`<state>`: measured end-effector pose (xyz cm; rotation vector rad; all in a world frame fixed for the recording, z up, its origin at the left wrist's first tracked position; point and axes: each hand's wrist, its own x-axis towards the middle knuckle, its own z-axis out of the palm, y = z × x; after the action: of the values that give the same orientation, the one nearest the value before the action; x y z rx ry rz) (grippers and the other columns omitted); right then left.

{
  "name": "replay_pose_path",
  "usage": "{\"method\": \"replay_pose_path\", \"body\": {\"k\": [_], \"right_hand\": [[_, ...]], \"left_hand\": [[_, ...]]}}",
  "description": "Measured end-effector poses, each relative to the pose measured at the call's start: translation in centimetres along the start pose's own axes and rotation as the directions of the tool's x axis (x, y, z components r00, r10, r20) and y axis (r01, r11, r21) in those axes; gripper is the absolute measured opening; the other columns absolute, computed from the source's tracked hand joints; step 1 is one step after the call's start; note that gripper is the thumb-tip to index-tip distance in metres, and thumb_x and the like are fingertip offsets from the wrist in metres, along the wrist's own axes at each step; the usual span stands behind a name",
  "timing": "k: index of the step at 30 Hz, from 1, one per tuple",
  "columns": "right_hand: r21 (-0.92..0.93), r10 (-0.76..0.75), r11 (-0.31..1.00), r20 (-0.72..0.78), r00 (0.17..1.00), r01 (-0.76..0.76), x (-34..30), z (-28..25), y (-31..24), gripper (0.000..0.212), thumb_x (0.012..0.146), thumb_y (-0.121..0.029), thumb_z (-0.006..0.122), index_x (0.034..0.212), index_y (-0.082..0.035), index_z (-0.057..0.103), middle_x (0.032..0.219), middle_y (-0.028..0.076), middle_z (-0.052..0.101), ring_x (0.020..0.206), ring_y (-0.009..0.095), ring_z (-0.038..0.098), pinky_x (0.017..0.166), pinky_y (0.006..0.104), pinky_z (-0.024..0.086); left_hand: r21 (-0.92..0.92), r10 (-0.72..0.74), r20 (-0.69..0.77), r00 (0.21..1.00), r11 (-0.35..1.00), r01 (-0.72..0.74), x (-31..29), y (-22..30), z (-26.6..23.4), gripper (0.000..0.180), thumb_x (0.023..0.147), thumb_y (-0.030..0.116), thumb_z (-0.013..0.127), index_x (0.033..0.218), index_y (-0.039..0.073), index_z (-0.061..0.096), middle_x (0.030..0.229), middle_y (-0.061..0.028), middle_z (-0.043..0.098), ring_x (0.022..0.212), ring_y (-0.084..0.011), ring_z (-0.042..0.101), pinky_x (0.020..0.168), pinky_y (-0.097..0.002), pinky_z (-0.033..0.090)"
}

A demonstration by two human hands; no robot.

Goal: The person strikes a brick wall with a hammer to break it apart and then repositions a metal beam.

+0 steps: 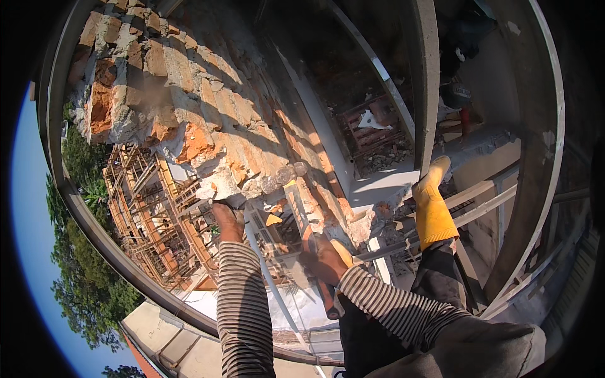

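At the far left, green trees [88, 252] stand under blue sky, with a framework of timber poles [151, 214] to their right. Next comes a sunlit brick wall [208, 101], its near edge jagged with crumbling mortar. The person's left hand [228, 222], below a striped sleeve, is at that broken edge; I cannot tell whether its fingers grip anything. Just right, the hammer [296, 205] has its head against the wall's edge, handle slanting nearer, the right hand [326, 261] wrapped around it. Farther right lie rubble [378, 162], a yellow boot [435, 211] and dark beams [427, 82].
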<state>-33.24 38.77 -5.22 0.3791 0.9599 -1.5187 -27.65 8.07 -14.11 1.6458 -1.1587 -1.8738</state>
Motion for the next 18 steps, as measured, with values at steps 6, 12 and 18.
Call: {"method": "replay_pose_path", "body": {"k": [6,12,18], "right_hand": [[0.274,-0.074,0.950,-0.275,0.959,0.151,0.7,-0.8,0.0,0.012,0.086,-0.003,0.058,0.095,-0.004,0.050,0.071,0.003,0.054,0.053,0.010,0.052,0.047,0.0256,0.044],[-0.109,0.118,0.987,-0.006,0.993,-0.118,1.9,1.4,1.2,0.024,0.083,-0.009,0.062,0.101,-0.002,0.048,0.068,0.005,0.053,0.051,0.013,0.054,0.045,0.0291,0.045],[0.001,0.082,0.997,-0.114,0.990,-0.082,-0.3,-3.3,6.3,0.018,0.083,-0.008,0.061,0.097,-0.003,0.051,0.065,0.002,0.051,0.052,0.011,0.053,0.044,0.0267,0.042]], "left_hand": [[-0.059,-0.100,0.004,0.995,0.993,0.100,-2.1,0.3,2.6,0.051,0.097,0.047,0.049,0.129,0.007,0.051,0.124,-0.0124,0.060,0.111,-0.0232,0.059,0.095,-0.0380,0.046],[-0.048,-0.094,-0.030,0.995,0.995,0.093,-3.6,0.6,3.6,0.067,0.091,0.062,0.046,0.144,0.021,0.037,0.146,-0.0106,0.038,0.131,-0.0279,0.038,0.106,-0.0522,0.030],[0.280,0.033,-0.067,0.997,0.960,-0.013,-0.7,-2.5,-1.7,0.084,0.088,0.071,0.041,0.152,0.019,0.025,0.152,-0.0101,0.034,0.134,-0.0253,0.036,0.102,-0.0477,0.031]]}}
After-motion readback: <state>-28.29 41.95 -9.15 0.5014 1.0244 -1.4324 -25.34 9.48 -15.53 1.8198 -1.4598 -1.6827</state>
